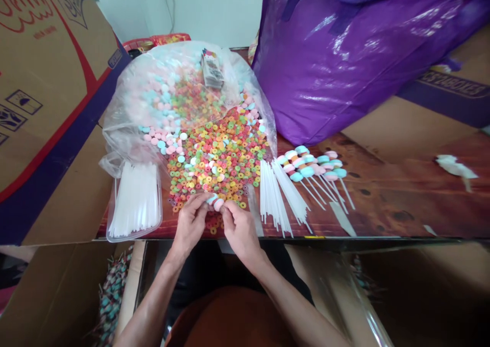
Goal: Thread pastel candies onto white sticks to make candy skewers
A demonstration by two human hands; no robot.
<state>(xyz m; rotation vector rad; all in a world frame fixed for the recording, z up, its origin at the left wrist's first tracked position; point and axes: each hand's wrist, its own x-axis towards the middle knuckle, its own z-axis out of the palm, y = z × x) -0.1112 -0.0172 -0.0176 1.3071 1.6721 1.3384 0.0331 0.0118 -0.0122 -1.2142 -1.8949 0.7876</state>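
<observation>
My left hand (190,222) and my right hand (237,229) meet at the table's near edge, fingers pinched together on a small stack of round candies (215,201), pink and pale blue. Just beyond them spreads a heap of colourful ring candies (220,155) spilling from an open clear plastic bag (153,89), with pink and blue disc candies (164,138) to its left. Loose white sticks (277,194) lie to the right of my right hand. Finished candy skewers (312,166) lie further right.
A clear packet of white sticks (136,201) lies at the left. A big purple bag (344,56) fills the back right. Cardboard boxes (42,81) stand at the left, and a box below (111,298) holds more skewers. The brown table (401,199) runs right.
</observation>
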